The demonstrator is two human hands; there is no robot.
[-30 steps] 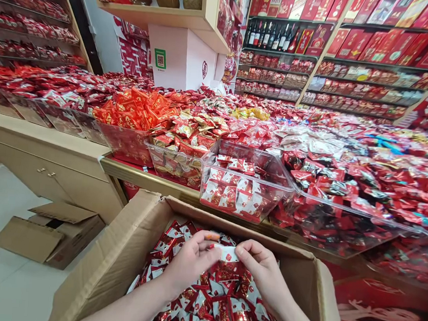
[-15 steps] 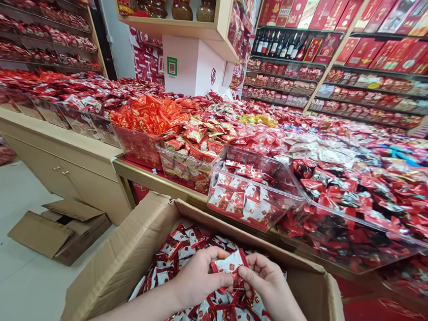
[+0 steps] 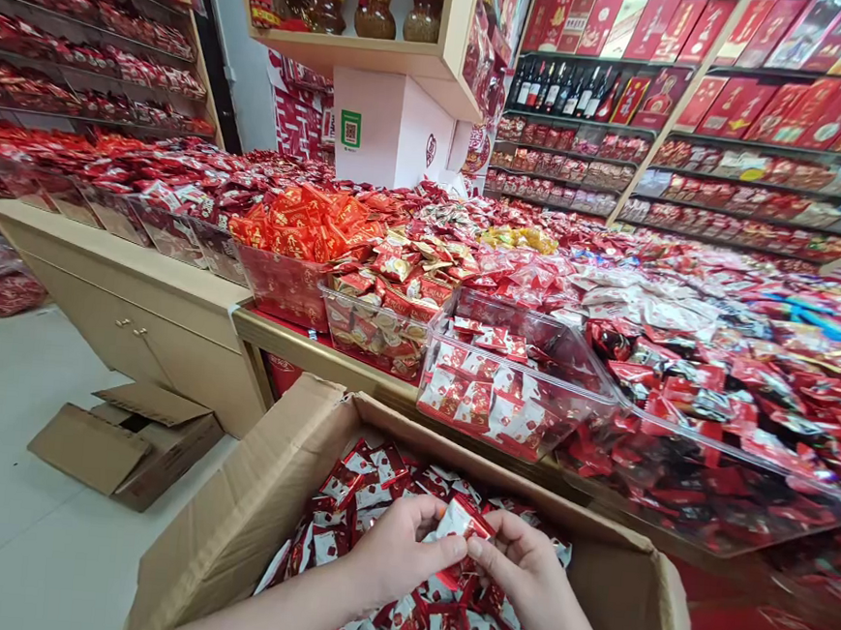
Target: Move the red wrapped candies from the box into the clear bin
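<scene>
Between my fingertips is a small red-and-white candy packet [image 3: 464,520], held above an open cardboard box [image 3: 246,495]. My left hand [image 3: 402,551] pinches it from the left, thumb in front. From the right, my right hand [image 3: 528,566] grips it with thumb and fingers, the two thumbs nearly touching. Many matching packets [image 3: 338,488] fill the box below. Just beyond the box, a clear plastic bin [image 3: 566,404] holds rows of the same kind of packet, laid in its lower part.
Neighbouring bins hold orange packets [image 3: 303,228], durian-labelled packets [image 3: 383,327] and dark red packets [image 3: 690,404]. A smaller opened cardboard box [image 3: 126,447] lies on the floor at left, by a wooden cabinet [image 3: 124,282]. A shelf unit [image 3: 383,55] overhangs the display.
The packet has tilted in my fingers, and both thumbs have come closer together at its lower edge. The view has shifted slightly, so the surroundings sit a little further right.
</scene>
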